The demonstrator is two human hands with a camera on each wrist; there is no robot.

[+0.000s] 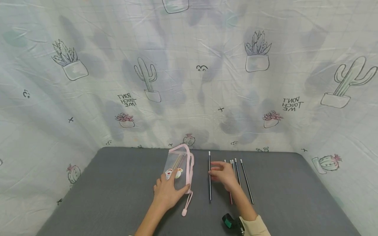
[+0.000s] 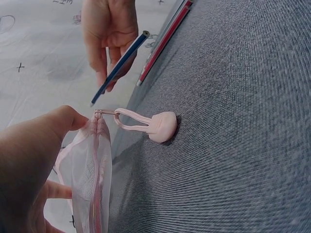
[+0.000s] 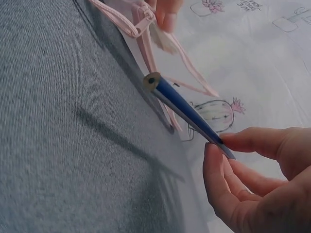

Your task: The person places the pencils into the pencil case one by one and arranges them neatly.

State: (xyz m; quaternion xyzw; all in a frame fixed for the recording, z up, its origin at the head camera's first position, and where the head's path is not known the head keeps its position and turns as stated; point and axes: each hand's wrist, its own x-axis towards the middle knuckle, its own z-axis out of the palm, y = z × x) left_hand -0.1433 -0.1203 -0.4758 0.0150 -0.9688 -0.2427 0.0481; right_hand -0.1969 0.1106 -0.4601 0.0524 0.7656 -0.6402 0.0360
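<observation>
- Nearest the near edge of the tabletop, a dark wrist device shows beside the right sleeve; it has no part in the progress.
- A little farther in, the pink pull lies on the tabletop, looped to the near end of the pouch.
- The left hand is spread over the pouch, forefinger straight across its face and thumb by the pink edge, seeming to steady it.
- The right hand pinches one blue pencil between thumb and fingertips, clear of the surface, its shadow lying apart from it. This pencil is out of the pouch but near it, so its turn looks half done.
- Right of that, toward the tabletop's right edge, several loose pencils lie roughly in a row, one of them red; the forearm hides part of them, so an exact count is unsure. These look like the part left.
- Toward the far edge, slim pale sticks show through the pouch, probably pencils already inside. The work therefore seems partway along. Whether the zip is fully open cannot be told.
</observation>
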